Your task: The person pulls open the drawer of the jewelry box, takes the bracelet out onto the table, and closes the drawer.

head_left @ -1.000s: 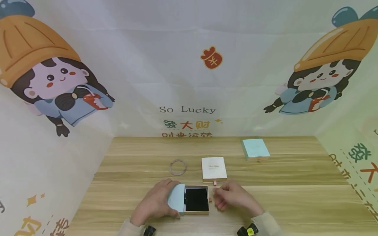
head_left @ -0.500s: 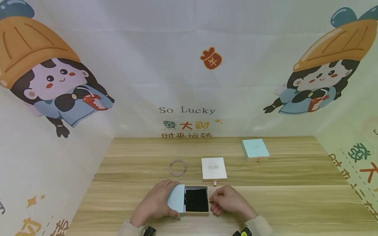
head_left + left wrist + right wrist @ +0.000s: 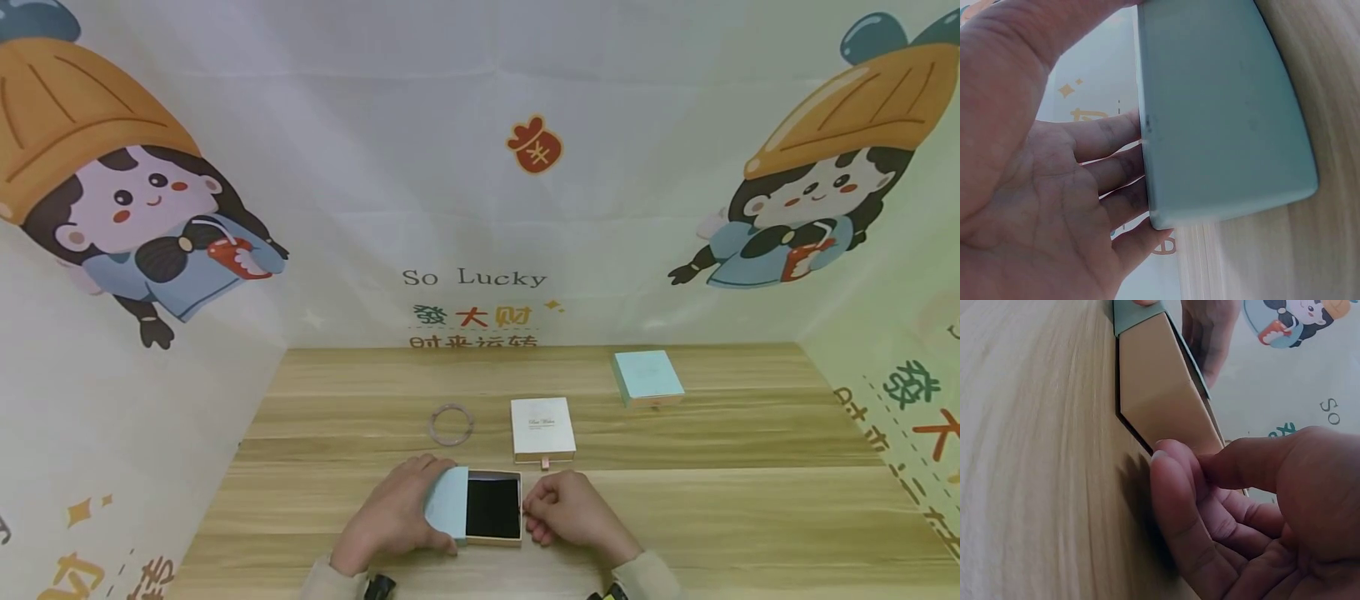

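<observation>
While the left hand [image 3: 401, 508] is gripping a light blue box cover [image 3: 447, 504], its thumb is lying along the near side and its fingers are wrapping round the far side. From the left wrist, the fingertips are showing against one edge of the cover. This open box is lying on the wooden desk [image 3: 720, 483], well in from the far edge and somewhat nearer the left edge than the right. Beyond the cover, towards the desk's far edge, a pale ring-shaped bracelet [image 3: 452, 425] is lying flat, apart from everything else. Out of the cover's right end a tan drawer [image 3: 495, 543] is sticking, and a black pad [image 3: 493, 508] is filling most of the part in sight.

Farther right, a white box [image 3: 542, 429] with lettering on its lid is resting between the drawer and the far edge, its small pink tab [image 3: 545, 462] facing the near side. Just beside the drawer's end, the right hand [image 3: 572, 510] is holding thumb and forefinger together, pinching the drawer's pull tab, which the fingertips are almost wholly covering; its other fingers are curling underneath. Rightmost, a second light blue box [image 3: 648, 379] is sitting near the far edge, closer to the far right corner than the far left.
</observation>
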A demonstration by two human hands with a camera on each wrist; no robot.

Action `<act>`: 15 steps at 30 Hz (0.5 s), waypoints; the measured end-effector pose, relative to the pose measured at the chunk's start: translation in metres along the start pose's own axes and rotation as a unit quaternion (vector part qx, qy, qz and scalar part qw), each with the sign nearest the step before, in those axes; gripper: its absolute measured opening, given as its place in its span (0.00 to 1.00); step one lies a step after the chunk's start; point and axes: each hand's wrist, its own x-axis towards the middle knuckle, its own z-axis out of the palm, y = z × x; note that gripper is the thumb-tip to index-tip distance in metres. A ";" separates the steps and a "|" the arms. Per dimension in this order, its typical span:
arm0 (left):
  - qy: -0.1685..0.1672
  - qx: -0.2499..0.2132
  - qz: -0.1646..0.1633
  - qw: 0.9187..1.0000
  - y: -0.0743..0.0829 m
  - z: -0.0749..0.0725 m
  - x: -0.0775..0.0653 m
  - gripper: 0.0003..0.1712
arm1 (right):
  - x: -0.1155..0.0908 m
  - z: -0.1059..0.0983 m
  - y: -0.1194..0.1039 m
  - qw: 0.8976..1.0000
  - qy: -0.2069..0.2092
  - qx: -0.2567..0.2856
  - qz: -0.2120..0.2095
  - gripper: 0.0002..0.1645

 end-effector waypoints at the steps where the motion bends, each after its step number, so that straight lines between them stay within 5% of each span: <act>1: 0.000 -0.001 0.000 1.000 0.000 0.000 0.000 0.62 | 0.000 0.001 0.000 1.000 0.000 -0.001 -0.002 0.10; 15: 0.006 0.001 0.008 1.000 0.002 0.000 0.000 0.61 | 0.011 0.016 -0.001 0.999 0.011 -0.049 -0.019 0.09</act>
